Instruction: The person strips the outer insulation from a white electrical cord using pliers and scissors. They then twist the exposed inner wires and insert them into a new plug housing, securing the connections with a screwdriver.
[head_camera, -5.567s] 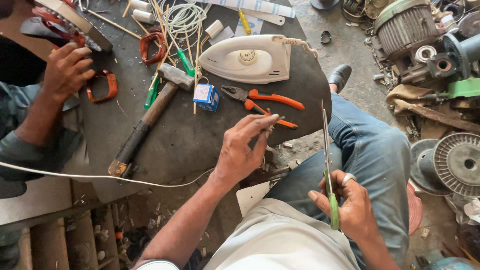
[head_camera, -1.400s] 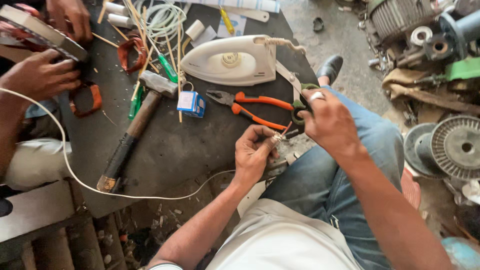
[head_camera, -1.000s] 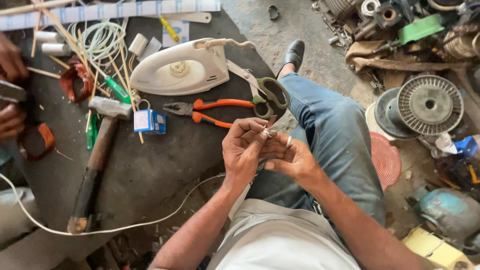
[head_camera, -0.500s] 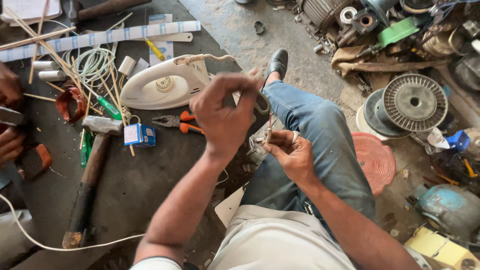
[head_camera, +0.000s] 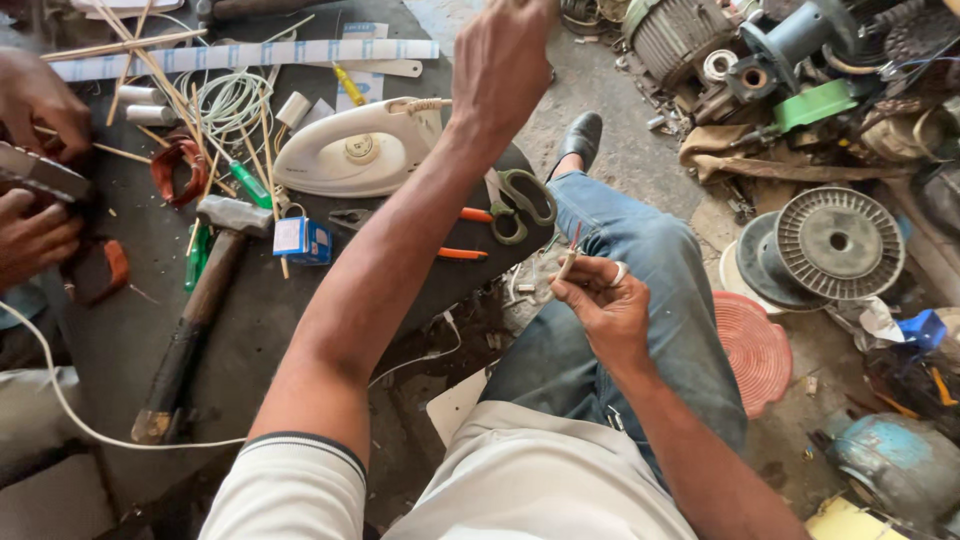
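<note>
The right hand (head_camera: 607, 305) pinches a thin wire end (head_camera: 570, 258) over the knee, its long axis running up and slightly far-right. The left hand (head_camera: 503, 62) is raised far above the white iron (head_camera: 355, 150), fingers closed; its contents cannot be told.

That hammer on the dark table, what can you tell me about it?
The hammer lies flat on the dark table, left of the person's raised left arm. Its grey metal head points up-right, near a small blue box and below the white clothes iron. The long wooden handle looks dark and worn and runs down-left, its end close to a white cable. A green-handled screwdriver lies beside the head. No hand touches it.
</note>
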